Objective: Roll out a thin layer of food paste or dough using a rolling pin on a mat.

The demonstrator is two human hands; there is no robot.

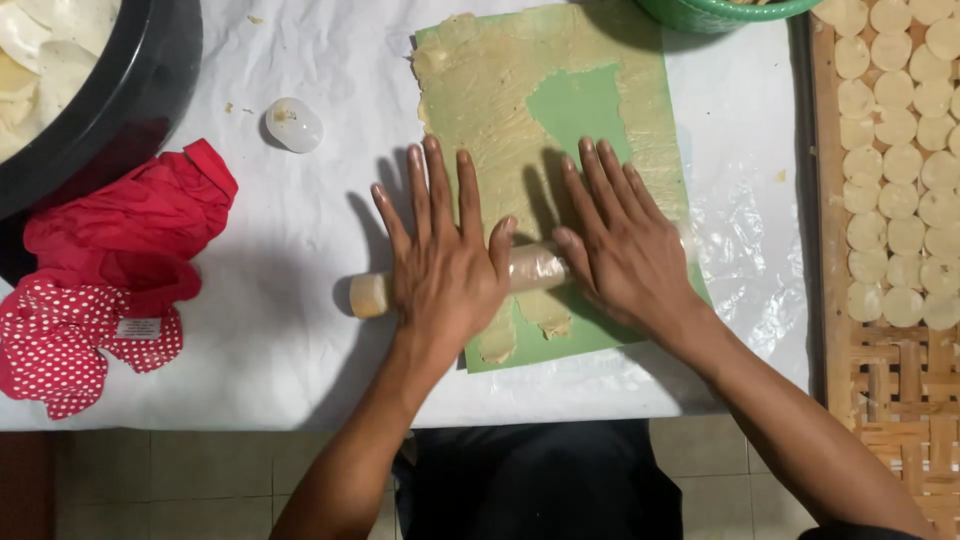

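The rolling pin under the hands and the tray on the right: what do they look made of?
The rolling pin looks pale, maybe wood, wrapped in glossy clear plastic film that shines between the left hand and right hand. The tray looks like woven bamboo: flat tan strips crossing in a matte basket weave.

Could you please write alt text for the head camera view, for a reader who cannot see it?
Both hands, left hand and right hand, press flat on a rolling pin over thin pale dough on a green mat. A red cloth lies left; round dough discs fill a woven tray right.
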